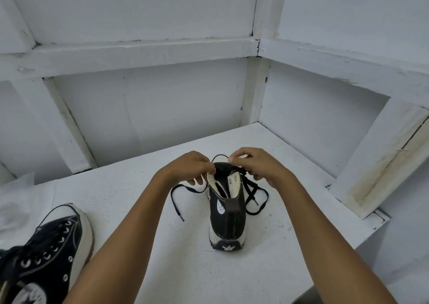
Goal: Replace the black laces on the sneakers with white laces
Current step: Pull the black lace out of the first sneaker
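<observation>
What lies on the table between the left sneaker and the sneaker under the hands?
In the head view, the left forearm crosses that stretch, and a loose end of the black lace lies on the table beside the standing sneaker.

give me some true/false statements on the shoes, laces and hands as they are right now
1. The black high-top canvas sneaker in the middle stands upright with its heel toward the camera. True.
2. Its black lace is tied in a bow. False: the lace is loose, with ends trailing on the white table on both sides of the shoe.
3. The left hand and right hand are both at that sneaker's top opening, fingers curled. True.
4. The second black sneaker, at the lower left, has white laces. False: its laces are black.
</observation>
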Available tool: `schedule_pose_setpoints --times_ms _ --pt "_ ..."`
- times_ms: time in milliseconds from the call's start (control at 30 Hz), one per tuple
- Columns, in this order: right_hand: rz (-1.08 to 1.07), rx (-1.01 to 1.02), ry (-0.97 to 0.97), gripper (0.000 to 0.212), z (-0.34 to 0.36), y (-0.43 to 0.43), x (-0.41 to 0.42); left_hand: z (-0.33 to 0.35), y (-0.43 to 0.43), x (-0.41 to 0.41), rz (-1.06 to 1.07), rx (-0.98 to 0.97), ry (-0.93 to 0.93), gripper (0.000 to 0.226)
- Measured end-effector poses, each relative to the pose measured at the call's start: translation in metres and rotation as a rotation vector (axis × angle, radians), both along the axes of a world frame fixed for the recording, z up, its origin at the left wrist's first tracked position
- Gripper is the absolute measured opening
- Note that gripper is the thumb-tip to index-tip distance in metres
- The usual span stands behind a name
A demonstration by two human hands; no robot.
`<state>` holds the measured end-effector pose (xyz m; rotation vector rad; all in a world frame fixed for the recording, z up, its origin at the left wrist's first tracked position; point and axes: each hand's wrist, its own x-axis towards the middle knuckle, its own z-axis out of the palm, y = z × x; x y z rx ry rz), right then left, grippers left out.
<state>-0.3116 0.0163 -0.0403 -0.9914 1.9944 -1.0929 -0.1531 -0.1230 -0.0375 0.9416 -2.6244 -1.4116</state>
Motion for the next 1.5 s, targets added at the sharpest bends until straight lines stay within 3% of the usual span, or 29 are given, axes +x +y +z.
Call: schedule_pose_setpoints --times_ms 100,267,333,467,533,600,733,800,967,1067,1167,1267,1367,1500 --pt "0.154 0.059 0.112 0.011 0.000 -0.005 0.011 0.001 0.000 0.001 -0.004 -0.001 -0.010 0.022" --pt "0.027 -0.077 0.069 0.009 -0.003 -0.010 0.012 0.000 0.000 0.006 0.014 0.046 0.014 0.020" --pt "-0.043 -0.174 -0.068 0.011 -0.002 -0.010 0.010 -0.001 0.001 0.006 0.018 0.067 0.025 0.019" --pt "-0.142 -0.431 -0.592 0.022 0.005 -0.007 0.002 -0.003 0.001 0.006 0.021 0.060 0.026 0.019" --pt "-0.196 -0.445 -0.665 0.026 0.007 -0.003 -0.003 -0.003 0.001 0.006 0.020 0.053 0.027 0.020" --pt "-0.231 -0.354 -0.545 0.030 0.004 0.000 -0.008 -0.003 0.001 0.006 0.020 0.045 0.026 0.020" --pt "-0.079 0.065 -0.022 0.039 -0.006 0.009 -0.009 -0.003 0.001 0.006 0.025 0.043 0.026 0.019" --pt "0.017 0.136 0.019 0.036 -0.009 0.011 -0.006 -0.004 0.001 0.005 0.019 0.034 0.024 0.019" --pt "0.008 0.025 -0.044 0.026 -0.010 0.014 -0.005 -0.004 0.002 0.006 0.025 0.037 0.031 0.019" --pt "-0.164 -0.219 -0.271 0.022 -0.010 0.013 -0.009 -0.005 0.002 0.007 0.023 0.033 0.030 0.018" --pt "-0.257 -0.542 -0.666 0.026 -0.007 0.015 -0.015 -0.005 0.002 0.007 0.023 0.032 0.032 0.018" --pt "-0.348 -0.735 -0.994 0.036 -0.009 0.020 -0.022 -0.006 0.002 0.006 0.023 0.033 0.030 0.019" --pt "-0.450 -0.578 -0.845 0.034 -0.012 0.023 -0.025 -0.005 0.001 0.005 0.026 0.036 0.023 0.019" --pt "-0.381 -0.250 -0.507 0.021 -0.023 0.025 -0.021 -0.003 0.001 0.004 0.023 0.017 0.016 0.018"
